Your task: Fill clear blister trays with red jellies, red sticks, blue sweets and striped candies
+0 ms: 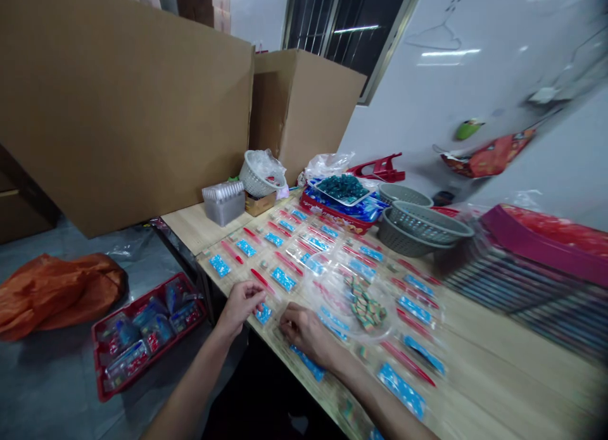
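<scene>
My left hand [241,306] is at the front edge of the table, thumb and fingers drawn together beside a blue patterned packet [263,313] and a red pen-like stick [261,278]. Anything between its fingertips is too small to make out. Just right of it, my right hand [304,329] is curled low over the tabletop, its fingertips hidden beneath it. Another blue packet [308,363] lies partly under the right wrist. Past that hand, a clear round bowl [313,301] holds small green-and-tan blocks [365,304]. Similar blue packets and red sticks lie in rows in clear trays.
At the back, a red box [332,216] of blue packs carries a tray of teal pieces [344,188]. Grey baskets [411,228] and a tall stack [522,282] stand right. A red crate [102,364] is on the floor left, below large cartons [133,111].
</scene>
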`<state>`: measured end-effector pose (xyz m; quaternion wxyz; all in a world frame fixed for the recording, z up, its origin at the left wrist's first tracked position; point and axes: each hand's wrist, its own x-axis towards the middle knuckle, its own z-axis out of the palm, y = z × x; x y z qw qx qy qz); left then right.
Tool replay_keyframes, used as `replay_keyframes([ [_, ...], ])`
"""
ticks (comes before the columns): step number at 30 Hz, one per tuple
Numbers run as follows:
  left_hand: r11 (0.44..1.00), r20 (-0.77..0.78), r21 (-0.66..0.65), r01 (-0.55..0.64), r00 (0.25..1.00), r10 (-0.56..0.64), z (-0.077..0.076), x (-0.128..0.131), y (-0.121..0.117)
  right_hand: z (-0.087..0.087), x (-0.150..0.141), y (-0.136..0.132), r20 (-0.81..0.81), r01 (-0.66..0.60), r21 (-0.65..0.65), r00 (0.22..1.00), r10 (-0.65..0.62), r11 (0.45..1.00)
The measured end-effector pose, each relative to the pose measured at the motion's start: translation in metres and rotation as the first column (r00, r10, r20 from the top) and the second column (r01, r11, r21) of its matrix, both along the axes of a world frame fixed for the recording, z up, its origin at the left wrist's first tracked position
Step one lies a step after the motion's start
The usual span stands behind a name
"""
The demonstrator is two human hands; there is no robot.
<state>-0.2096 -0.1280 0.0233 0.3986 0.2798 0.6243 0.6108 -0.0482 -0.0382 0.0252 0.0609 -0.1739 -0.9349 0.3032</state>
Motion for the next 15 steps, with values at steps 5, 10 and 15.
replay_keyframes([
  [5, 1.0, -0.022, -0.015, 0.011, 1.0, -0.011, 0.006, 0.006, 0.009, -0.013, 0.0, -0.005, 0.037, -0.005, 0.137, 0.999, 0.0, 0.991],
  [10, 0.997, -0.06, -0.015, 0.075, 0.995, -0.076, 0.007, 0.017, 0.026, -0.004, 0.008, -0.007, -0.002, -0.004, 0.128, 1.0, 0.005, 0.992],
  [15, 0.983, -0.099, -0.047, 0.178, 0.978, -0.182, -0.004, 0.031, 0.052, 0.014, 0.054, 0.033, -0.247, 0.237, 0.076, 0.946, -0.212, 0.969],
])
